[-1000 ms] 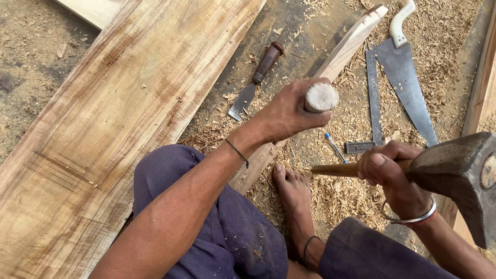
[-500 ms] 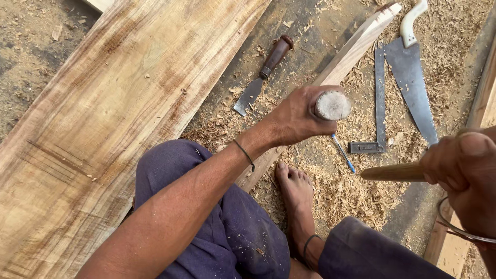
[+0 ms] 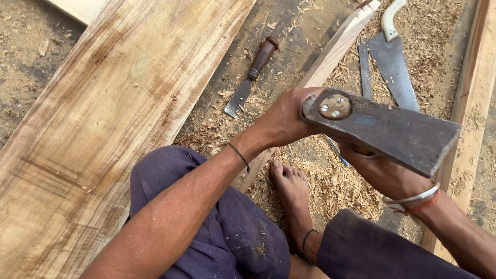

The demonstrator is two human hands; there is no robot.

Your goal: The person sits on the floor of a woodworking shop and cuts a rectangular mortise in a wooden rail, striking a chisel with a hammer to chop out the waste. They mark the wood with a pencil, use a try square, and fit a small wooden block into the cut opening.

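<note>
Since half a second ago the adze-like hammer head (image 3: 382, 126) has been swung in from the right and is now seen right over the left hand (image 3: 284, 121), hiding the round tool butt gripped there. Left hand is closed around that hidden tool, set on the narrow wood strip (image 3: 330, 51). Right hand (image 3: 382, 173) is clenched on the hammer handle, mostly covered by the head. Head's long axis runs left to right, its blunt end just at the left fist. A chisel (image 3: 253, 75) and saw (image 3: 392, 57) lie beyond, well apart
</note>
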